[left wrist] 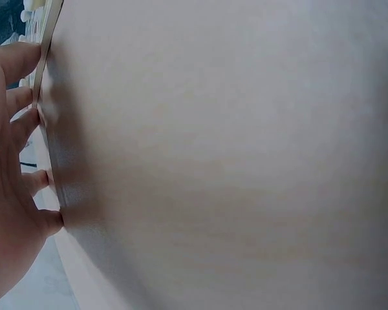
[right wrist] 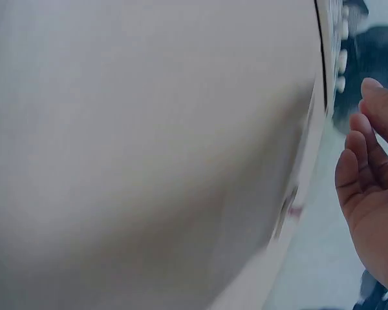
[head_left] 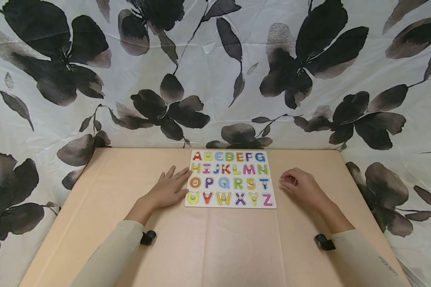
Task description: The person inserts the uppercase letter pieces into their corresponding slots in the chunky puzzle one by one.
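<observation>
Currently, your left hand (head_left: 169, 190) lies flat, fingertips at the left edge of the rectangular wooden alphabet puzzle board (head_left: 231, 179) | board mid-table on tan table (head_left: 215, 247), long axis left-right, letters upright toward you | right hand (head_left: 301, 187) loosely curled, empty, just right of it.

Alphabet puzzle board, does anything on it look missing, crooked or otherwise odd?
Nothing stands out. The alphabet puzzle board lies square on the table with every letter from A to Z seated in its slot. The left hand lies flat at its left edge; the right hand rests loosely curled beside it.
</observation>
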The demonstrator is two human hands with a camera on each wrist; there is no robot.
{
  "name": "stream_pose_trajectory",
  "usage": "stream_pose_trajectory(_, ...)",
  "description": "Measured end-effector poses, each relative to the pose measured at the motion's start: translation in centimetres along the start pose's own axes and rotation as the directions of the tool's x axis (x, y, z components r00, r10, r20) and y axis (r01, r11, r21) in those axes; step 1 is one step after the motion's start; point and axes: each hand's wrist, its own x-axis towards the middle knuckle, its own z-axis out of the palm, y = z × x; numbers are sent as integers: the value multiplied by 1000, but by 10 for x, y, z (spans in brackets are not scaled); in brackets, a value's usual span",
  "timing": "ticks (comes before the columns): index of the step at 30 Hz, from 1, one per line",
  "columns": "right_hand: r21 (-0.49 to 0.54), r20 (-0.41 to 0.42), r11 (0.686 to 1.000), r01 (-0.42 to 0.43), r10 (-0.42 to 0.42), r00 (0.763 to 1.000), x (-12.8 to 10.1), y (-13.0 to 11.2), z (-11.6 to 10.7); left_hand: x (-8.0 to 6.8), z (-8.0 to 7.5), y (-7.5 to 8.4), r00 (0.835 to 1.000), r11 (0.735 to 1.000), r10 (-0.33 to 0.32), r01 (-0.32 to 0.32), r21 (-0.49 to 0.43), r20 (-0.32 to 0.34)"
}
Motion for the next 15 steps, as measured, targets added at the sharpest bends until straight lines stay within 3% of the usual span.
stream_pose_trajectory(9,-59,-126,997,-57,49,991,-3,31,-12,-1,2,0,1000,1000,-3,4,6,-9)
stream_pose_trajectory(15,-56,-113,986,-157,150,982,-2,39,-14,0,1,1,1000,1000,-3,3,1,-10)
